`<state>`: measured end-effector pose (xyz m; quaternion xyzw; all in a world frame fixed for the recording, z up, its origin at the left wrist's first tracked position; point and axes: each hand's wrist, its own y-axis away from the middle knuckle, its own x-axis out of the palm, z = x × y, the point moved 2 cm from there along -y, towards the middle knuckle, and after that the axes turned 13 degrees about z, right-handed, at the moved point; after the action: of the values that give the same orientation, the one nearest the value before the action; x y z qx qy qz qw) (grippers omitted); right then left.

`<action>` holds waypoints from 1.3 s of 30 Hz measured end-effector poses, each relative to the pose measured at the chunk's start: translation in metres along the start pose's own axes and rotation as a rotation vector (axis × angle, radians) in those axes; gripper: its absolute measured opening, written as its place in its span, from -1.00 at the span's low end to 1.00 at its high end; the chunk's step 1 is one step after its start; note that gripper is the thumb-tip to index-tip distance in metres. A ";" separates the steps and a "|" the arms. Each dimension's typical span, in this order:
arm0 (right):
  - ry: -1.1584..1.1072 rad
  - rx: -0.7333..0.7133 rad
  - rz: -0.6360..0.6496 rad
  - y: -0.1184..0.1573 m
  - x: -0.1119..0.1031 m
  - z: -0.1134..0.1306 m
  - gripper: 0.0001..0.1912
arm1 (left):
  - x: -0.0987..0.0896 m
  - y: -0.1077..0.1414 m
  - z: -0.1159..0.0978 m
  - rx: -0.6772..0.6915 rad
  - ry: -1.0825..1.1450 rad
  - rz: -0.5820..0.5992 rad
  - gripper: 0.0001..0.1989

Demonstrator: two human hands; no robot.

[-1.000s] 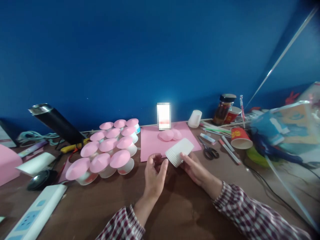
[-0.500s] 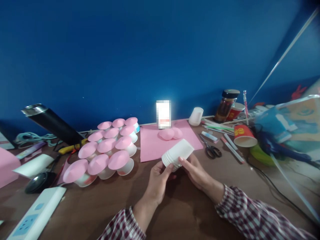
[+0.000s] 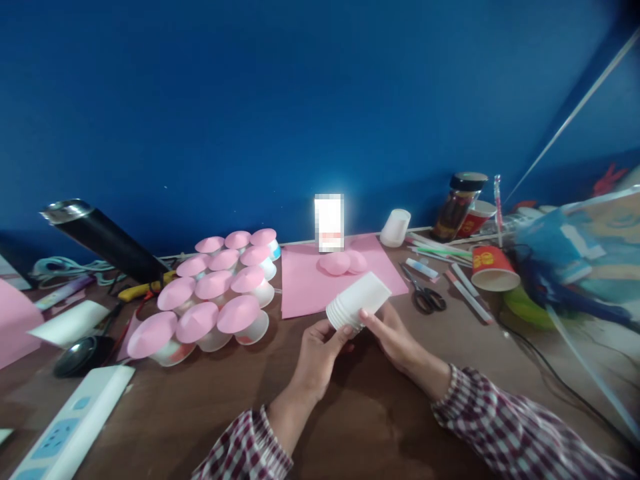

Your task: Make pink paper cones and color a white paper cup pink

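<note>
Sleeves in checked cloth [image 3: 250,445] nearest. Left hand [image 3: 319,360] gripping the rim end of a stack of white cups [image 3: 361,297], thumb on the rims. Right hand [image 3: 404,341] closed on the same stack, thumb pressed on its side. Stack tilted above the brown table [image 3: 370,427], just in front of the pink paper [image 3: 304,288], rims to lower left.

Power strip [image 3: 73,423] front left. Twelve pink cone-topped cups [image 3: 214,285], mouths down, in a block left of the hands; some colored print on them, unreadable. Scissors [image 3: 421,288] right of the stack. Tube [image 3: 423,268] near them, bluish label, too small to read. Red cup [image 3: 484,260] on its side, yellow characters, too blurred to make out.

Pink rounds [image 3: 336,263] on the paper. Behind, a pixelated white block [image 3: 329,217] with a pinkish band, any writing masked. White cup [image 3: 395,228] mouth down, dark-lidded jar [image 3: 451,213] to its right. Blue wall [image 3: 300,100] farthest.
</note>
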<state>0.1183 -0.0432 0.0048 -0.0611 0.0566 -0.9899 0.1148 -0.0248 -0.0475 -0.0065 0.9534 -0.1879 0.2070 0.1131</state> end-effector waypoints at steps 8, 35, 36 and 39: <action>0.204 0.040 0.104 0.003 0.002 0.002 -0.59 | 0.002 0.004 -0.001 0.028 -0.041 0.057 -0.72; 0.275 0.037 0.315 0.006 0.008 0.014 -0.47 | -0.006 0.005 -0.006 0.171 -0.143 -0.076 -0.57; 0.275 0.043 0.315 0.006 0.009 0.014 -0.49 | -0.006 0.006 -0.007 0.171 -0.160 -0.069 -0.58; 0.264 0.061 0.319 0.005 0.009 0.014 -0.53 | -0.005 0.008 -0.011 0.182 -0.219 -0.041 -0.59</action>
<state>0.1132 -0.0518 0.0188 0.0825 0.0503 -0.9599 0.2633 -0.0357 -0.0496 0.0024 0.9803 -0.1603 0.1154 0.0092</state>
